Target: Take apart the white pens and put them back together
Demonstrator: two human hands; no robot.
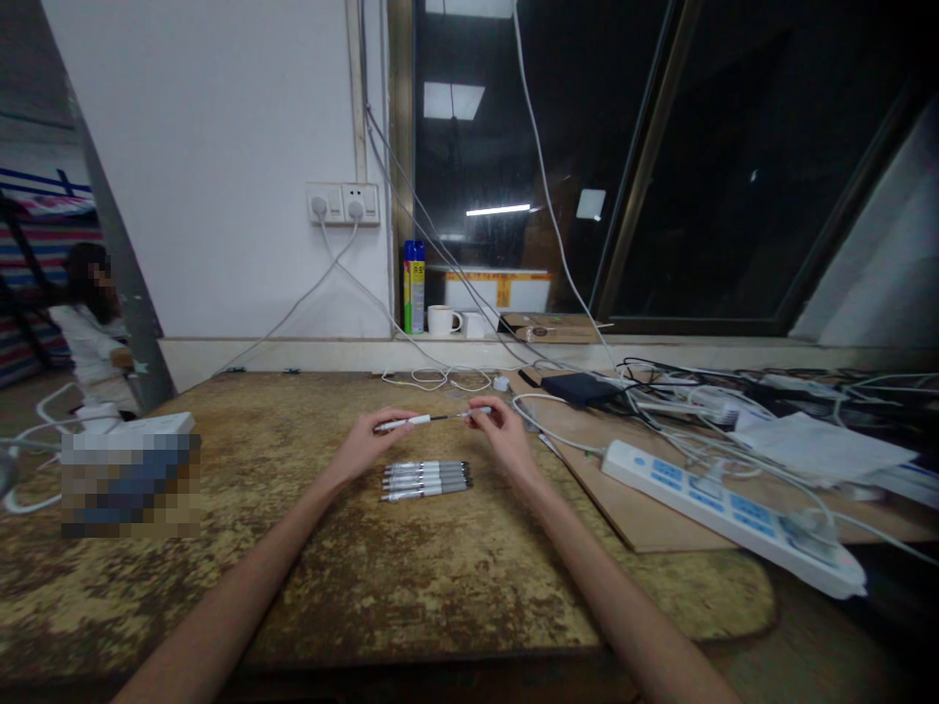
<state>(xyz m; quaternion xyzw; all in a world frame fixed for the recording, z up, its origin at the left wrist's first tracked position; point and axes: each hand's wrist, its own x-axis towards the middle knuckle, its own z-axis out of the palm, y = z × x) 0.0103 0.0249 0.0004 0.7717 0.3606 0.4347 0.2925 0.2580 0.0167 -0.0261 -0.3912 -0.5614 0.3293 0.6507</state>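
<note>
My left hand (373, 440) pinches the white barrel of a pen (415, 420) that lies level above the worn wooden table (411, 567). A thin dark refill (443, 418) sticks out of the barrel's right end. My right hand (502, 432) has its fingertips closed on a short grey-white pen part (478, 412) at the refill's right end. Whether that part touches the refill is too small to tell. Just below my hands, a row of several white and grey pens (425, 479) lies side by side, tips to the right.
On the right, a white power strip (726, 513) rests across a brown board (660, 518) beside tangled cables, papers and a dark box (579, 388). A spray can (414, 288) and white mug (443, 321) stand on the sill. At far left sits a person (92, 332).
</note>
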